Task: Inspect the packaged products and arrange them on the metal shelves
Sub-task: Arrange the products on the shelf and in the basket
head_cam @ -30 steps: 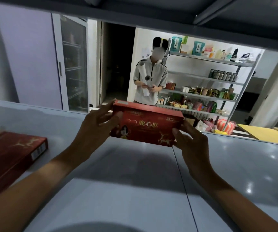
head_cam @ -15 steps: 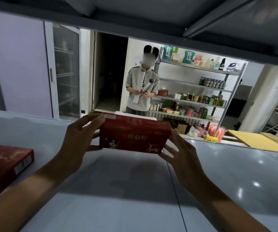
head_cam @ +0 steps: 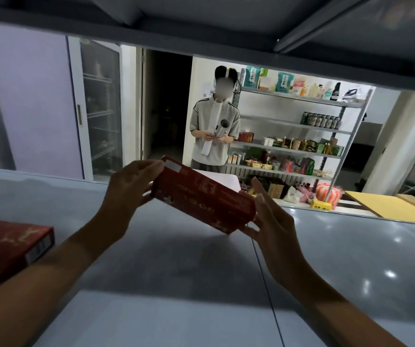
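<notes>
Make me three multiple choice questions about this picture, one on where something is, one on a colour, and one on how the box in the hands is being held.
1. Where does the second red box lie?
A. on the grey shelf at the far left
B. on the floor
C. in the right hand

2. What colour is the held box?
A. blue
B. red
C. white

3. How is the held box held?
A. flat on the shelf, untouched
B. by one hand only
C. tilted, between both hands

Answers:
1 A, it rests on the shelf surface at the left edge.
2 B, its faces are red.
3 C, the left hand grips its raised end and the right hand holds its lower end.
</notes>
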